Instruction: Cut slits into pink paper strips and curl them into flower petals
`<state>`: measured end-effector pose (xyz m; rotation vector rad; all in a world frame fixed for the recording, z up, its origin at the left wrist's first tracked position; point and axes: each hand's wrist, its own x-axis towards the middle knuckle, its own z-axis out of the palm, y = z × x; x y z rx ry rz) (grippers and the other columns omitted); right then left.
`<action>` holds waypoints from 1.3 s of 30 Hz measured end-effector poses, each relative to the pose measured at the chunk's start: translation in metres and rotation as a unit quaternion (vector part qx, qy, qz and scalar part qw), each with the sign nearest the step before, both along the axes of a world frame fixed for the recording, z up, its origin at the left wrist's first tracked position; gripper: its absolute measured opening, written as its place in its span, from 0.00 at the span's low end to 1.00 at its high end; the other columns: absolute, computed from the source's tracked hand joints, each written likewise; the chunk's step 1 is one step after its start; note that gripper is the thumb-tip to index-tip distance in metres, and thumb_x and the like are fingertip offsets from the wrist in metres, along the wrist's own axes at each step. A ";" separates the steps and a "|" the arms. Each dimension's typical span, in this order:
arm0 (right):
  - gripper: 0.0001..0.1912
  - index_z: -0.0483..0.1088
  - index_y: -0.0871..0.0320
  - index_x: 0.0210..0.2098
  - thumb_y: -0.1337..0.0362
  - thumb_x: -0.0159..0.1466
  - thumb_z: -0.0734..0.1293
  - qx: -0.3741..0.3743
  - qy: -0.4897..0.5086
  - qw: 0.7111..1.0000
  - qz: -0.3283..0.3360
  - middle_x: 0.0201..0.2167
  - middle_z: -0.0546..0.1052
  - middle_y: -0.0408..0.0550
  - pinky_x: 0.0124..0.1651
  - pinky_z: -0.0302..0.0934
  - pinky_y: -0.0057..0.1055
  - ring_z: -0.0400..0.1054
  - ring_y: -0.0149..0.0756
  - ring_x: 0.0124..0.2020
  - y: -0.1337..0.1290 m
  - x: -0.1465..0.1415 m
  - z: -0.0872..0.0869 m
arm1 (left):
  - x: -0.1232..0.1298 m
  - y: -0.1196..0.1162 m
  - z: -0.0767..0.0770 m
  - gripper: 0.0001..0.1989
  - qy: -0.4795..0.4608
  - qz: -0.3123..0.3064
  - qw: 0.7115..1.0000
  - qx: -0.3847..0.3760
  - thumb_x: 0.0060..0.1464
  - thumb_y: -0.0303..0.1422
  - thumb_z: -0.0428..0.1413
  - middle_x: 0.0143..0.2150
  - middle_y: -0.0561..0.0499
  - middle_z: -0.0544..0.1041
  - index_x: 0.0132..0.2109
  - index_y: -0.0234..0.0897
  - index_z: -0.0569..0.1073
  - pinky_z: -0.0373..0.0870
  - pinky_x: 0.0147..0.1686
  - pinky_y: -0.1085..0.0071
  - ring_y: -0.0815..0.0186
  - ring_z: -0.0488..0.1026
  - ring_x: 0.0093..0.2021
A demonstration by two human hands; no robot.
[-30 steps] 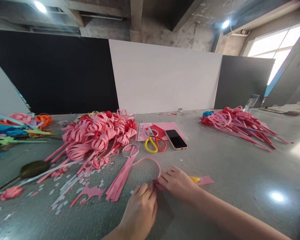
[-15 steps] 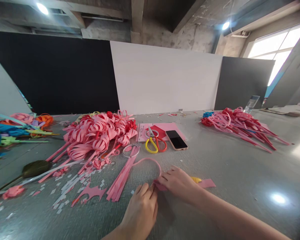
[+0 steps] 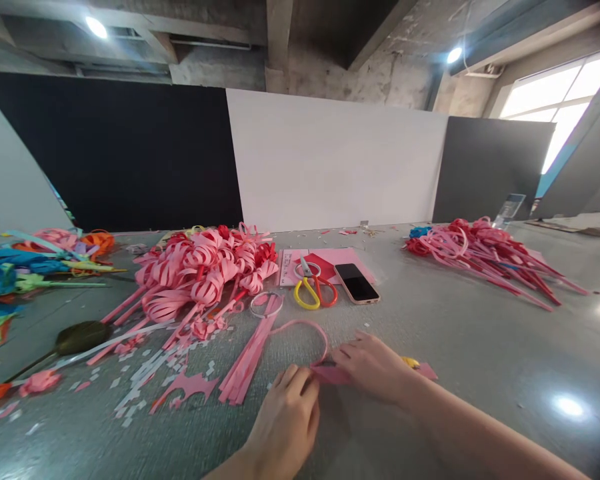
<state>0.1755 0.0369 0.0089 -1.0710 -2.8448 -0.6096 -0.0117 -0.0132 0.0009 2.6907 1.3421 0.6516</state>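
Note:
A piece of pink paper (image 3: pixel 331 374) lies low over the table between my two hands. My left hand (image 3: pixel 287 412) is closed, its curled fingers pinching the paper's left end. From the right, my right hand (image 3: pixel 373 365) closes on the same paper; its fingertips are partly hidden. A thin pink paper strip (image 3: pixel 305 323) curves from near the right fingers back toward a bundle of pink strips (image 3: pixel 247 360). Just past my right wrist, a yellow object (image 3: pixel 410 362) shows in part, beside a flat pink paper end (image 3: pixel 428 371).
Scissors (image 3: pixel 314 288) with yellow and red handles lie on pink and red sheets, with a phone (image 3: pixel 357 283) beside them. A white tape roll (image 3: pixel 267 305) sits nearby. Pink paper flowers (image 3: pixel 207 267) heap at left, more (image 3: pixel 473 250) at right. Paper scraps (image 3: pixel 193 387) litter the left.
The right hand has shifted slightly right, away from the left hand, and more of the pink paper shows between them. The whole view has drifted a little.

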 end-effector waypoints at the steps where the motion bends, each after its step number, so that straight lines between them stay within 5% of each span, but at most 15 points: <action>1: 0.06 0.63 0.58 0.34 0.72 0.56 0.60 0.003 0.003 1.000 -0.004 0.28 0.74 0.43 0.35 0.53 0.32 0.67 0.35 0.29 -0.001 0.000 -0.001 | -0.001 0.002 0.001 0.13 -0.028 0.009 0.999 -0.016 0.48 0.19 0.45 0.39 0.49 0.68 0.39 0.37 0.68 0.66 0.39 0.64 0.62 0.66 0.39; 5: 0.05 0.63 0.58 0.34 0.69 0.56 0.60 0.004 0.007 1.000 -0.007 0.27 0.73 0.44 0.33 0.53 0.33 0.66 0.36 0.28 -0.004 -0.002 -0.004 | -0.005 0.015 0.002 0.08 -0.099 0.065 0.992 -0.041 0.51 0.22 0.45 0.37 0.49 0.65 0.38 0.36 0.64 0.65 0.38 0.68 0.64 0.67 0.37; 15: 0.05 0.64 0.58 0.34 0.71 0.58 0.59 0.005 0.018 1.000 0.002 0.27 0.72 0.44 0.32 0.53 0.31 0.66 0.35 0.29 -0.003 -0.001 -0.005 | 0.000 0.038 0.008 0.07 -0.026 0.072 0.992 -0.103 0.52 0.24 0.46 0.32 0.52 0.67 0.31 0.37 0.67 0.61 0.31 0.75 0.69 0.68 0.31; 39: 0.04 0.63 0.58 0.32 0.71 0.58 0.59 0.004 0.012 0.999 0.031 0.26 0.71 0.43 0.32 0.51 0.31 0.64 0.34 0.28 -0.002 0.001 -0.006 | 0.002 0.040 -0.006 0.09 0.044 0.158 0.986 0.038 0.54 0.22 0.40 0.32 0.49 0.64 0.33 0.34 0.63 0.63 0.26 0.71 0.65 0.67 0.29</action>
